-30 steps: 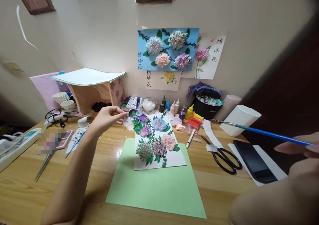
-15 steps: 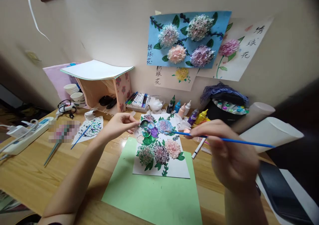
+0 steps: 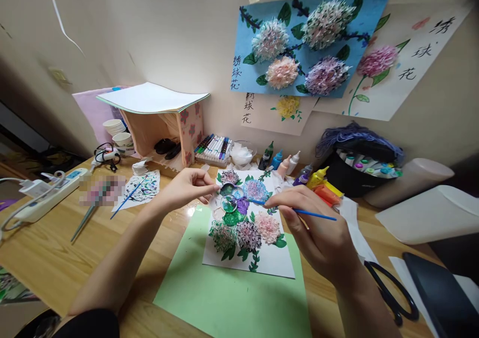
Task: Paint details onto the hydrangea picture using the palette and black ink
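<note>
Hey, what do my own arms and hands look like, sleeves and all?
Your left hand and right hand show no gloves, rings or watch. A plain black sleeve ends near the left elbow; the right forearm is bare as far as visible.

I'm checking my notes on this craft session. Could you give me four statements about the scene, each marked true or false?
1. The right hand holds a blue-handled brush. True.
2. The left hand holds scissors. False: the left hand holds the paint palette.
3. The flower picture partly covers a green sheet. True.
4. The power strip lies right of the green sheet. False: the power strip lies left of it.
</note>
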A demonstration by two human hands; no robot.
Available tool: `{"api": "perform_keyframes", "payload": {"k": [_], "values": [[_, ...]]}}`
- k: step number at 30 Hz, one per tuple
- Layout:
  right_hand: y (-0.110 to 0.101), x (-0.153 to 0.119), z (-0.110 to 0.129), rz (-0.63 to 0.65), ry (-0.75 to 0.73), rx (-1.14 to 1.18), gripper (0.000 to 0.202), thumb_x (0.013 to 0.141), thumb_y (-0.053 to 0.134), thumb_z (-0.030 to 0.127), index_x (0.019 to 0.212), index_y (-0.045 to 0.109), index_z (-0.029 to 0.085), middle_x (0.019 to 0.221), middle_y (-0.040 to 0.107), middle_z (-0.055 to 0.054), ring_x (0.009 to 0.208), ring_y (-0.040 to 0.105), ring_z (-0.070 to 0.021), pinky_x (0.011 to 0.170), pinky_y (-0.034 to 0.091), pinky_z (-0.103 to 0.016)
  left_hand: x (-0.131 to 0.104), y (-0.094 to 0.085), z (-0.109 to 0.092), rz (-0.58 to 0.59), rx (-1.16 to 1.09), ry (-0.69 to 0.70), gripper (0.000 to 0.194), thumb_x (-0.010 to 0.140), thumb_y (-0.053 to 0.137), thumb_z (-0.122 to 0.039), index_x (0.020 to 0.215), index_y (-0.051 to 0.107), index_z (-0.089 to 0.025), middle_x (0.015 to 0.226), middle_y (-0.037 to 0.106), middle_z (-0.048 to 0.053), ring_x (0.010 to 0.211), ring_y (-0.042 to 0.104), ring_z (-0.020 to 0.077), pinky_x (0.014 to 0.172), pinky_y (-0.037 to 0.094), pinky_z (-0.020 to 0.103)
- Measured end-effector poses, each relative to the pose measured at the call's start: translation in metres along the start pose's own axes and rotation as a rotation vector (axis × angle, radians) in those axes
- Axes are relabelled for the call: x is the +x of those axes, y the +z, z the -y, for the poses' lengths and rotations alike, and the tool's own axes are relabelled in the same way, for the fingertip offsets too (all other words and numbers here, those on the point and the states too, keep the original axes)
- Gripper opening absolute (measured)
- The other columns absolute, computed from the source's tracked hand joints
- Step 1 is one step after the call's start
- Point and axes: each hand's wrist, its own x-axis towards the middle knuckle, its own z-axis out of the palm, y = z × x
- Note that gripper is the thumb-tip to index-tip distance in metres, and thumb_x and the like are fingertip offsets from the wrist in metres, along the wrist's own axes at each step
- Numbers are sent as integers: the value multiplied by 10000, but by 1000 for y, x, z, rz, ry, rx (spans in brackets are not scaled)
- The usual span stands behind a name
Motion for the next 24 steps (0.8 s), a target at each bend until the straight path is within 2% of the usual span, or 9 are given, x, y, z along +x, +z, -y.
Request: {"api": "perform_keyframes", "payload": {"k": [6, 11, 13, 18, 20, 24], "values": [[2, -6, -3, -45, 51, -2, 178, 898, 426, 153, 946, 581, 227, 843, 656, -40, 810, 598, -164, 703, 472, -316, 4, -11, 9, 7, -6, 24, 189, 658, 706, -355, 642, 622, -187, 601, 649, 28, 549, 619, 120, 538, 528, 230], [23, -7, -11, 43, 74, 13, 171, 897, 442, 165, 967, 587, 222, 850, 662, -26, 814, 614, -150, 708, 482, -302, 12, -34, 31, 46, 10, -42, 225, 647, 722, -374, 646, 619, -174, 587, 650, 24, 551, 616, 116, 560, 534, 232], [32, -8, -13, 23, 93, 42, 172, 900, 443, 179, 967, 594, 226, 856, 665, -24, 831, 617, -156, 730, 485, -316, 17, -42, 44, 36, 34, -86, 252, 635, 729, -386, 657, 621, -160, 588, 656, 29, 552, 619, 123, 569, 537, 247], [47, -15, -20, -223, 233, 67, 212, 918, 403, 214, 933, 614, 235, 857, 662, -26, 851, 619, -164, 733, 490, -318, 25, -49, 92, -18, -12, -182, 330, 611, 739, -437, 660, 601, -142, 587, 671, 34, 546, 626, 131, 569, 522, 242], [52, -21, -28, -219, 293, 6, 204, 910, 415, 213, 922, 617, 227, 855, 657, -30, 837, 618, -166, 713, 489, -312, 23, -47, 111, -35, -67, -190, 342, 611, 737, -453, 659, 594, -147, 576, 666, 25, 541, 624, 128, 568, 516, 233], [64, -37, -48, -101, 317, -53, 178, 884, 428, 171, 855, 602, 200, 793, 639, -32, 777, 602, -171, 704, 468, -328, 18, -40, 138, -71, -163, -212, 338, 633, 726, -460, 703, 598, -155, 661, 688, 32, 599, 649, 143, 621, 540, 258]]}}
